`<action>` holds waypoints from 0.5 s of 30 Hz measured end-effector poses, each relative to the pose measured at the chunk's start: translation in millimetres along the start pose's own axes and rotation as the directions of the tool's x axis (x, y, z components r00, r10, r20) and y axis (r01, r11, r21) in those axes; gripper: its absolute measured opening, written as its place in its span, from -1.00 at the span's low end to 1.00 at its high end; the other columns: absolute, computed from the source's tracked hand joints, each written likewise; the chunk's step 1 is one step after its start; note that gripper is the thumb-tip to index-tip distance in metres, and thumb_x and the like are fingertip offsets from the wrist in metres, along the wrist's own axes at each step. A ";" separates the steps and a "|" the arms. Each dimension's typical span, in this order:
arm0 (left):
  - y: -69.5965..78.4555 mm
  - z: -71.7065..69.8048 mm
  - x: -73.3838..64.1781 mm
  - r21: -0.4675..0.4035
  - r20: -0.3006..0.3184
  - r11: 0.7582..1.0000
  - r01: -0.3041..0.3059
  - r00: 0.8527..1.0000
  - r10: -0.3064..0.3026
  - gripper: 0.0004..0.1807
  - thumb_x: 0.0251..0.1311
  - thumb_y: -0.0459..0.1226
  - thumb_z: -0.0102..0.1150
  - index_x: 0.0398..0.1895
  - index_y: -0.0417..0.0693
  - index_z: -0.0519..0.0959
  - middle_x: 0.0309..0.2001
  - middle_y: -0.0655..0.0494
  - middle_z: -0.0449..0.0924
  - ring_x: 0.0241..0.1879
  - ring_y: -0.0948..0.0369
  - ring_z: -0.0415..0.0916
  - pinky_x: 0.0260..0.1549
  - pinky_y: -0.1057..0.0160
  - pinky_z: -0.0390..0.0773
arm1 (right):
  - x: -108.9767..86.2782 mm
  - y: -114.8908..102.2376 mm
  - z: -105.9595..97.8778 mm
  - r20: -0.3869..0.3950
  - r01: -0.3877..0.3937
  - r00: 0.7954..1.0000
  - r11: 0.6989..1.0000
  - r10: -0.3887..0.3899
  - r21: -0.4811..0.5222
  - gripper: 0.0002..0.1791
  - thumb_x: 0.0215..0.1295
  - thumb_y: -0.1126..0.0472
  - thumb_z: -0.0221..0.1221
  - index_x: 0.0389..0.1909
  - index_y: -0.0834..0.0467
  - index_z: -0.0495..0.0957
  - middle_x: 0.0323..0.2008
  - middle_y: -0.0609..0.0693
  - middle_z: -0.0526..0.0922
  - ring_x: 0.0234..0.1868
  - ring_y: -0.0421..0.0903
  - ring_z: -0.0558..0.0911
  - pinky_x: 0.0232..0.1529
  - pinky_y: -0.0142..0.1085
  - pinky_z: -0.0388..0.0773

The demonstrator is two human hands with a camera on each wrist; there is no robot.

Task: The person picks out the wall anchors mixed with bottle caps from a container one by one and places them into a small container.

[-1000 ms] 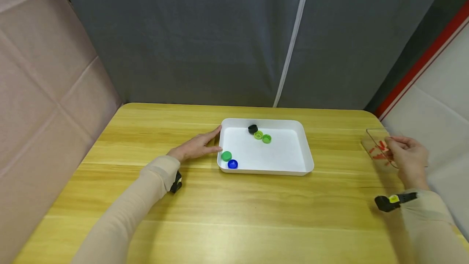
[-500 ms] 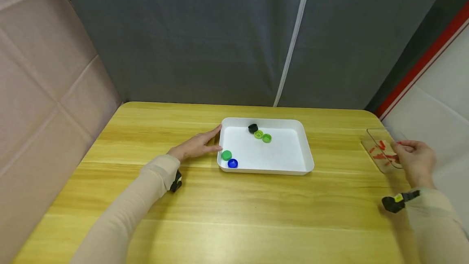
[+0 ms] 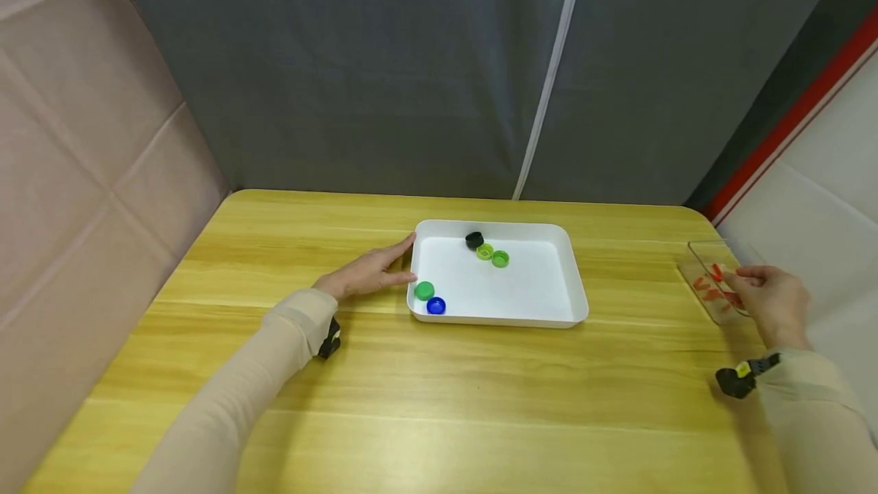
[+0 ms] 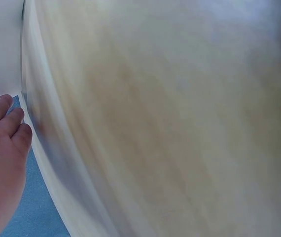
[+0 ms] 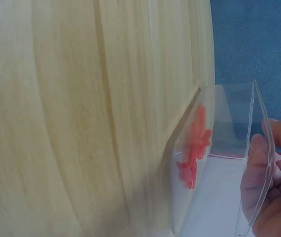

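Note:
My left hand [image 3: 365,273] reaches to the left side of a white rectangular tray [image 3: 511,296], thumb and fingers spread along its wall. In the tray lie a green bottle cap [image 3: 424,291] and a blue cap [image 3: 436,306] at the near left. Toward the back sit a black cap [image 3: 474,239], a yellow-green cap [image 3: 485,251] and a light green cap [image 3: 500,258]. My right hand [image 3: 775,299] is at a clear plastic box [image 5: 229,113] holding several small red pieces [image 5: 194,143]. Its thumb and index finger come close together; I cannot tell whether they pinch a piece.
Both the tray and the box stand on a wood-grain table [image 3: 473,395], the box near its right edge. A dark grey curtain [image 3: 384,82] hangs behind, with pale panels on the left and right. Blue floor [image 5: 254,44] shows beyond the table.
My right hand moved right over the box, then came slightly back left toward the red pieces, which have shifted a little. The left hand and the tray stay put.

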State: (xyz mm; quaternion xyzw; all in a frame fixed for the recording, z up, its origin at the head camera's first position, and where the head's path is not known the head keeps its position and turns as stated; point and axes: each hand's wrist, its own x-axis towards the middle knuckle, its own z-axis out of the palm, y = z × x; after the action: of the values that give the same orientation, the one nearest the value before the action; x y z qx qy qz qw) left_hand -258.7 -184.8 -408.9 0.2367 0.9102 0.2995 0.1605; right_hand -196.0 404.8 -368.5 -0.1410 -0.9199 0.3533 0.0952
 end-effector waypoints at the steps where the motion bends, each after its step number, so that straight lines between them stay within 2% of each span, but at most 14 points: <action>1: 0.2 -0.1 0.7 0.000 0.000 1.000 -0.001 1.000 0.001 -0.04 0.20 0.23 0.00 0.50 0.24 -0.27 0.50 0.14 -0.24 0.46 0.03 -0.13 0.39 -0.01 -0.02 | -0.1 0.3 -0.2 0.003 -0.006 1.000 1.000 0.006 0.001 -0.47 0.33 0.10 0.07 0.02 0.54 0.40 -0.71 -0.57 0.37 -0.71 -0.49 0.47 -0.65 -0.54 0.43; 4: 0.7 -0.6 1.7 0.005 0.003 1.000 -0.001 1.000 0.001 -0.04 0.20 0.22 0.00 0.50 0.23 -0.27 0.50 0.14 -0.24 0.46 0.03 -0.13 0.39 -0.01 -0.02 | -0.5 1.1 0.2 0.009 -0.009 1.000 1.000 0.009 0.016 -0.47 0.34 0.10 0.06 0.03 0.54 0.39 -0.70 -0.55 0.39 -0.71 -0.48 0.50 -0.64 -0.54 0.45; 8: 0.4 -1.1 0.6 0.010 0.005 1.000 -0.002 1.000 0.002 -0.04 0.20 0.23 0.00 0.50 0.20 -0.26 0.50 0.13 -0.23 0.45 0.03 -0.12 0.39 0.00 -0.02 | -2.5 -1.4 3.2 -0.040 0.018 0.999 1.000 -0.017 0.022 -0.53 0.34 0.13 0.04 0.01 0.50 0.42 -0.69 -0.60 0.35 -0.71 -0.51 0.47 -0.66 -0.56 0.45; 10: 0.3 -1.3 -0.8 0.014 0.005 1.000 -0.005 1.000 0.005 -0.03 0.20 0.23 0.00 0.51 0.19 -0.25 0.50 0.11 -0.22 0.45 0.01 -0.11 0.39 -0.02 -0.01 | -3.7 -5.7 4.9 -0.077 0.032 0.997 0.999 -0.031 0.016 -0.60 0.34 0.14 0.05 -0.06 0.44 0.46 -0.70 -0.60 0.34 -0.72 -0.52 0.44 -0.67 -0.56 0.43; 15: 0.2 -3.5 -3.2 0.017 -0.016 1.000 0.008 1.000 -0.007 -0.03 0.18 0.22 0.04 0.51 0.21 -0.23 0.50 0.13 -0.20 0.45 0.04 -0.10 0.39 0.00 0.01 | -4.0 -25.3 13.1 -0.122 0.095 0.989 0.990 -0.083 0.102 -0.86 0.33 0.14 0.05 -0.26 0.13 0.48 -0.68 -0.56 0.39 -0.71 -0.50 0.46 -0.70 -0.56 0.42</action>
State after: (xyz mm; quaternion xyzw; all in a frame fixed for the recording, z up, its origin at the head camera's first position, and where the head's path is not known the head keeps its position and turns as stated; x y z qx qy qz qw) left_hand -257.5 -188.0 -405.6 0.2323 0.9149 0.2930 0.1523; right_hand -200.7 377.4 -361.3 -0.1150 -0.8978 0.3886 0.1723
